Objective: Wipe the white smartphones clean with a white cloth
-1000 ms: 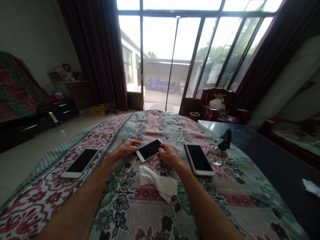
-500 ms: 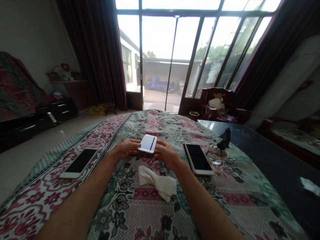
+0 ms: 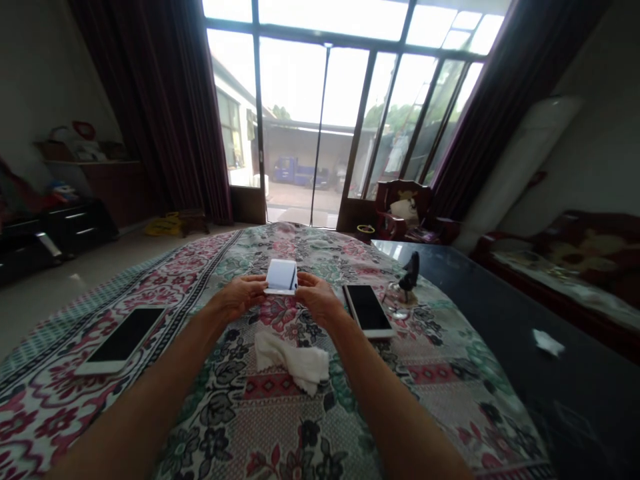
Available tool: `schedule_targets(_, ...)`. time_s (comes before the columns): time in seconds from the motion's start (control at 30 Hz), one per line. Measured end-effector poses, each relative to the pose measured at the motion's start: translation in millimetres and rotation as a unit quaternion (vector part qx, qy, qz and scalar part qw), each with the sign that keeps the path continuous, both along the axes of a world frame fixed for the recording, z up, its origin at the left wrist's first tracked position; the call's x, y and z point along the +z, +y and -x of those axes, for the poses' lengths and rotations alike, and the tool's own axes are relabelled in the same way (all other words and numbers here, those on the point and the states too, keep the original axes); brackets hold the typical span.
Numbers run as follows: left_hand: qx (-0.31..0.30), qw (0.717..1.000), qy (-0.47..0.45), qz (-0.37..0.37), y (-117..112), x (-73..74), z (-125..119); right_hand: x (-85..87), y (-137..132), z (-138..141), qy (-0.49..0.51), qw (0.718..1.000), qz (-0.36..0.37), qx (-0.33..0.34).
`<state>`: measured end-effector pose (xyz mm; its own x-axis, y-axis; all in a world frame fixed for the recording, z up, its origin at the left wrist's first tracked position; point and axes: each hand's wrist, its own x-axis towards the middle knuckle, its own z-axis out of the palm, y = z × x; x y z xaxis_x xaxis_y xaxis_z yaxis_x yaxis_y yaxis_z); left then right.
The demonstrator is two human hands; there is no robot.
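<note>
Between my two hands is a white smartphone (image 3: 282,275), its glossy face mirroring the bright window. My left hand (image 3: 241,294) grips its left edge with closed fingers, and my right hand (image 3: 317,297) grips the right edge. The phone is tilted toward me, over the floral tablecloth (image 3: 280,433). Nearer to me a crumpled white cloth (image 3: 291,360) lies between my forearms. A second white phone (image 3: 123,339) with a dark screen rests left of my left arm. Another phone (image 3: 369,311), also dark-screened, lies to the right of my right hand.
A clear glass jar (image 3: 399,300) with a black object (image 3: 411,272) at its top stands beyond the right phone. On the dark table (image 3: 500,347) at the right lies a crumpled white paper (image 3: 548,343). A wooden chair (image 3: 404,210) stands near the glass door.
My hands have lifted the phone's far edge, tilting its face toward me; the dark reflected line on it has shifted. The whole view has swung to the right.
</note>
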<state>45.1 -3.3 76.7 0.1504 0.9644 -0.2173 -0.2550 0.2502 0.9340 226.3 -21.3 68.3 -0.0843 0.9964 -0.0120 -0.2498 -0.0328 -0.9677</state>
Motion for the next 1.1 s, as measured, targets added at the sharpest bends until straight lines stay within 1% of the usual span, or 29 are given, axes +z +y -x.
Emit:
schedule_targets(0.13, 0.013, 0.999, -0.012, -0.043, -13.5, 12.2, -25.1, 19.9, -18.2, -20.8, -0.039, 0.998, -0.044, -0.012)
schedule_targets(0.23, -0.016, 0.998, -0.006, -0.054, -24.7, 17.7, -53.5, 27.5, -41.4, -45.0, -0.102, 0.992, -0.061, -0.043)
schedule_targets(0.27, -0.039, 0.998, -0.001, -0.054, -28.1, 18.0, -64.1, 27.8, -49.8, -54.2, -0.121, 0.990, -0.059, -0.047)
schedule_targets(0.33, -0.066, 0.997, 0.006, -0.050, -34.1, 15.6, -86.4, 25.0, -65.8, -73.5, -0.140, 0.988, -0.051, -0.049)
schedule_targets(0.4, -0.078, 0.996, 0.010, -0.044, -39.6, 9.5, -108.6, 19.2, -79.5, -93.2, -0.146, 0.986, -0.053, -0.060)
schedule_targets(0.43, -0.070, 0.997, 0.019, -0.036, -42.2, 5.4, -119.2, 15.6, -85.0, -102.8, -0.144, 0.985, -0.058, -0.074)
schedule_targets(0.53, -0.100, 0.994, 0.019, -0.038, -49.8, -6.8, -147.1, 5.3, -96.5, -128.5, -0.130, 0.982, -0.084, -0.108)
schedule_targets(0.6, -0.110, 0.993, 0.020, -0.041, -54.1, -12.7, -160.8, -0.3, -100.5, -141.3, -0.116, 0.982, -0.097, -0.118)
schedule_targets(0.7, -0.110, 0.993, 0.025, -0.043, -57.9, -17.7, -174.1, -7.0, -102.7, -153.4, -0.101, 0.983, -0.105, -0.115)
schedule_targets(0.87, -0.105, 0.992, 0.051, -0.040, -58.7, -25.7, -184.4, -16.1, -101.8, -163.0, -0.098, 0.983, -0.094, -0.123)
schedule_targets(1.0, -0.107, 0.991, 0.063, -0.048, -60.2, -31.3, -186.9, -22.3, -99.9, -168.6, -0.127, 0.979, -0.084, -0.136)
schedule_targets(1.1, -0.113, 0.989, 0.076, -0.065, -62.4, -31.8, -187.1, -26.0, -99.3, -172.2, -0.182, 0.966, -0.091, -0.160)
